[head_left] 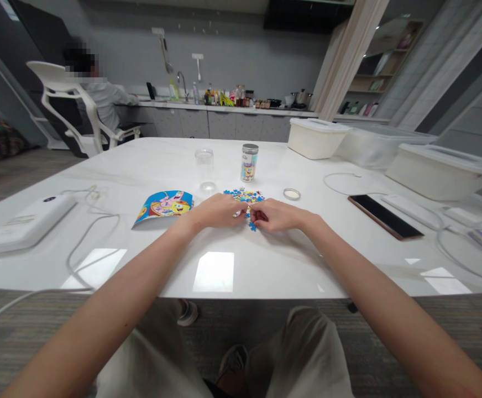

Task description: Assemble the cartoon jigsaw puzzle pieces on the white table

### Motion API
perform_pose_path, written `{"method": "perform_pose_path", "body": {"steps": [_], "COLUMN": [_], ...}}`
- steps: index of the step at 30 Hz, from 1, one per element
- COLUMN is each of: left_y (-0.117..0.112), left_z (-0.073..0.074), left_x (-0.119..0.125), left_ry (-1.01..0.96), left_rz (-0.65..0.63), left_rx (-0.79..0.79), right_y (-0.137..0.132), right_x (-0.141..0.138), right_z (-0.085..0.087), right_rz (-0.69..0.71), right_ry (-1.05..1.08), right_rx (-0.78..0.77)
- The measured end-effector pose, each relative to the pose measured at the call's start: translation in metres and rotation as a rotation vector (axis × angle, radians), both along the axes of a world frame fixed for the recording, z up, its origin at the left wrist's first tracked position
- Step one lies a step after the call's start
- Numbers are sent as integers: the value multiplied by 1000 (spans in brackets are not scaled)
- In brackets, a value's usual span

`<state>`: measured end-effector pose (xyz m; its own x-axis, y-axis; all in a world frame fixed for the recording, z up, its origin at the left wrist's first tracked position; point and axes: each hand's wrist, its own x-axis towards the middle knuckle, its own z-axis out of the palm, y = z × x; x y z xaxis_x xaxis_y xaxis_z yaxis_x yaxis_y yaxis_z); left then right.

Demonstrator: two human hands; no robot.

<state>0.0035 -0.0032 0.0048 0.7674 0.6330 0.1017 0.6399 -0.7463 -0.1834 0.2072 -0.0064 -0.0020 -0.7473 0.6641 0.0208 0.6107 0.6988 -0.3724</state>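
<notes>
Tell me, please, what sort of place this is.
Probably a kitchen area, perhaps in an office: the curved tap, the bottles along the back counter and the office-style chair suggest it.

My feed suggests an office kitchenette: gooseneck faucet [186, 91], sauce bottles [238, 98], grey base cabinets [222, 125], white-framed desk chair [67, 110].

Puzzle pieces [241, 193] lie between the picture sheet [166, 204] and lid [292, 194].
</notes>
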Motion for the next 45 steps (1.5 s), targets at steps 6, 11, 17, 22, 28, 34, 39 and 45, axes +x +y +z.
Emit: {"method": "perform_pose_path", "body": {"steps": [6,11,17,22,28,34,39,45], "left_y": [1,-1,0,2,2,1,3,8], "left_z": [-2,1,0,-3,-3,-2,-5,-9], "left_x": [-1,0,0,-2,-2,-1,-2,-4], "left_ry": [-22,-4,-10,-10,6,1,-6,6], "left_rz": [-22,-6,-11,-14,-13,-3,20,22], "left_rx": [3,2,5,16,34,21,-15,-62], "right_y": [1,0,2,2,6,3,3,6], "right_x": [2,0,-1,5,15,12,11,16], "right_z": [-1,-1,-3,1,9,9,8,8], "right_rz": [14,-7,-5,-39,-124,-124,-103,-117], "right_ry": [16,2,-9,-8,-16,-22,-33,-6], "right_rx": [6,29,29,69,105,24,-49,-70]}}
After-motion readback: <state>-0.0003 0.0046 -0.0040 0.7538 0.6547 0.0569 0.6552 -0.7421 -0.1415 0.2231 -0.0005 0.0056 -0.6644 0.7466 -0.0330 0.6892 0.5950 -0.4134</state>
